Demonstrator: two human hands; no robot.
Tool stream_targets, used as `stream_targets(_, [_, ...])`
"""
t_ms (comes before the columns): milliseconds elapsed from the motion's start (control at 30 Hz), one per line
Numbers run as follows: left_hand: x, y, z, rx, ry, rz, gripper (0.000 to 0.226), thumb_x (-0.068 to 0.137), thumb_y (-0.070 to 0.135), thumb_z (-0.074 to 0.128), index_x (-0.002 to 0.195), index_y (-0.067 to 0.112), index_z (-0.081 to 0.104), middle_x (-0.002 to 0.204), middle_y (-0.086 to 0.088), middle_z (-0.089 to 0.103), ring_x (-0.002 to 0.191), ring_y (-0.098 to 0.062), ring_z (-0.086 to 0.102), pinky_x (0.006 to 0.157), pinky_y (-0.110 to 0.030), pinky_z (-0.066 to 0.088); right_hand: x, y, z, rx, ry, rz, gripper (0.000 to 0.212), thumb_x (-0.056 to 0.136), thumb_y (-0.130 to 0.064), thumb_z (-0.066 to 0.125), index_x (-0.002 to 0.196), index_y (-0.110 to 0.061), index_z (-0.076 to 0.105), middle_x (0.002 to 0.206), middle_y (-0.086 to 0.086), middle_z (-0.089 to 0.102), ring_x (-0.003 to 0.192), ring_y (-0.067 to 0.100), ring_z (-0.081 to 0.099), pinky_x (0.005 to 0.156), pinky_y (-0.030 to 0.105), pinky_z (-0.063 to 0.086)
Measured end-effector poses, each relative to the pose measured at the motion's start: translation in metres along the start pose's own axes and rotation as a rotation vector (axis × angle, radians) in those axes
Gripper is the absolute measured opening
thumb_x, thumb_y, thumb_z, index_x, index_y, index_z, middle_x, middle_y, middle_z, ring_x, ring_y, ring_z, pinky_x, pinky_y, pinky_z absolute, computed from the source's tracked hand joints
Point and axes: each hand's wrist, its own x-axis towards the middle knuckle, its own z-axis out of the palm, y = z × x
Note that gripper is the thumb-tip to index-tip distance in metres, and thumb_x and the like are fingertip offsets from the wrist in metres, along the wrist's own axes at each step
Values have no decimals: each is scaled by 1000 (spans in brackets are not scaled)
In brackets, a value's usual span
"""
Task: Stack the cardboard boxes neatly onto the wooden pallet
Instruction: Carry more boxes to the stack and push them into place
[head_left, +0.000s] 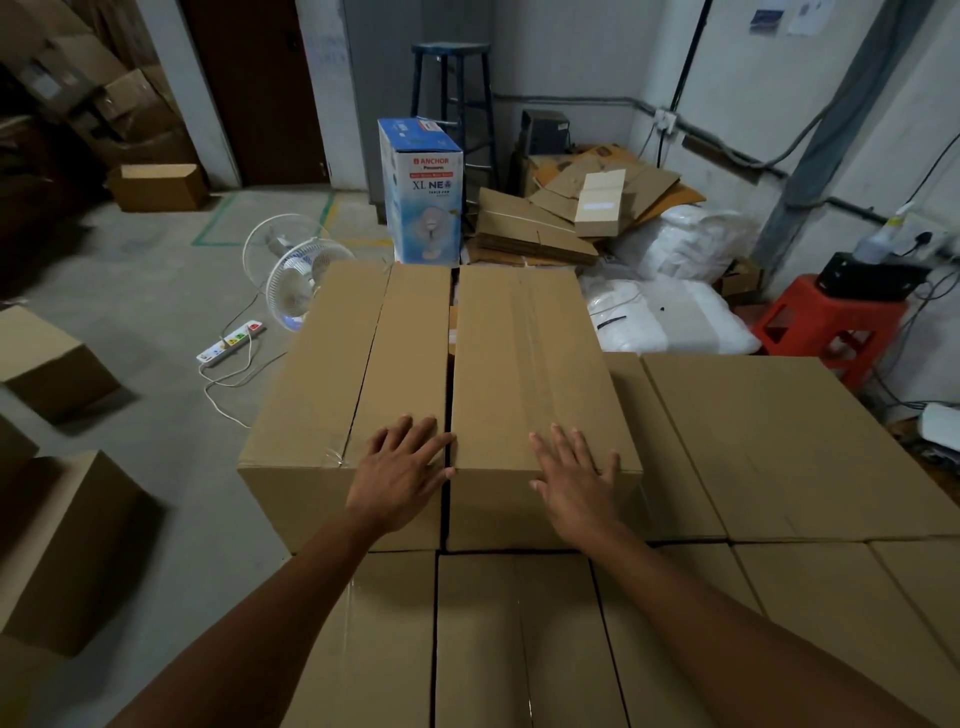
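Two brown cardboard boxes sit side by side on top of a lower layer of boxes (524, 639). The left top box (332, 374) and the right top box (519, 358) are separated by a narrow dark gap. My left hand (402, 470) lies flat, fingers apart, on the near right corner of the left box. My right hand (576, 475) lies flat on the near edge of the right box. Neither hand grips anything. More lower-layer boxes (789, 441) spread to the right. The pallet is hidden under the boxes.
Loose boxes (49, 358) stand on the concrete floor at left. A white table fan (298, 273) and a power strip (231, 340) with cords lie beyond the stack. A blue fan carton (423, 192), flattened cardboard (540, 223), white sacks (670, 317) and a red stool (826, 325) crowd the back.
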Motion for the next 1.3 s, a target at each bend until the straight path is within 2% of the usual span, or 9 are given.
stream_targets(133, [0, -4, -12, -136, -57, -48, 114, 73, 86, -21, 160, 19, 7, 168, -2, 14, 155, -20, 2, 124, -41, 5, -4, -2, -19, 204, -59, 0, 66, 104, -55, 33, 161, -36, 3, 170, -3, -4, 156, 23, -7, 119, 63, 2])
stream_targets(267, [-4, -1, -34, -211, -97, -121, 126, 63, 92, -23, 161, 17, 4, 169, -2, 7, 155, -21, 1, 124, -47, 9, -20, -6, -46, 430, 15, -4, 65, 105, -54, 34, 161, -31, 11, 169, -1, 7, 156, 23, 2, 123, 55, 15])
stream_targets(400, [-14, 21, -66, -231, -79, -113, 107, 76, 85, -11, 161, 21, 5, 169, 0, 0, 155, -18, -3, 124, -46, 8, -46, -10, -77, 537, 119, -7, 65, 105, -52, 36, 161, -27, 14, 169, -3, 13, 155, 18, 13, 123, 43, 22])
stream_targets(533, [-30, 50, -96, -328, 88, -111, 126, 63, 95, -16, 161, 20, 8, 169, -2, 4, 155, -17, 3, 124, -40, 10, -77, -11, -106, 572, 234, -3, 68, 104, -51, 40, 161, -25, 16, 168, -2, 18, 152, 18, 22, 121, 41, 27])
stream_targets(767, [-99, 102, -155, -448, 378, -32, 102, 81, 89, 4, 159, 25, 20, 168, 2, 12, 151, -7, 2, 122, -37, 15, -160, -16, -162, 653, 420, -61, 66, 104, -46, 44, 160, -23, 19, 166, 1, 22, 151, 18, 24, 119, 37, 30])
stream_targets(933, [-173, 146, -172, -497, 526, 25, 79, 93, 75, 23, 155, 28, 34, 165, 6, 22, 152, -10, 14, 120, -45, 28, -242, -18, -175, 694, 566, -110, 58, 104, -41, 46, 156, -22, 30, 164, -3, 26, 147, 8, 25, 110, 18, 23])
stream_targets(1100, [-259, 191, -176, -586, 636, 10, 71, 97, 69, 29, 151, 25, 41, 161, 9, 27, 151, -10, 22, 119, -47, 31, -332, -20, -160, 799, 620, -176, 57, 101, -47, 47, 152, -22, 40, 160, -5, 34, 140, -5, 25, 99, -7, 12])
stream_targets(1167, [-294, 204, -173, -596, 655, -24, 65, 99, 61, 34, 150, 23, 43, 161, 7, 30, 150, -12, 27, 117, -49, 35, -367, -22, -149, 834, 602, -206, 63, 99, -60, 42, 151, -26, 40, 159, -7, 36, 141, -4, 28, 106, -1, 18])
stream_targets(1300, [-370, 222, -162, -585, 626, -94, 59, 99, 57, 37, 152, 31, 36, 162, 6, 28, 150, -13, 26, 116, -46, 35, -426, -26, -114, 932, 513, -225, 70, 90, -68, 36, 150, -32, 41, 158, -9, 37, 144, 1, 32, 116, 36, 38])
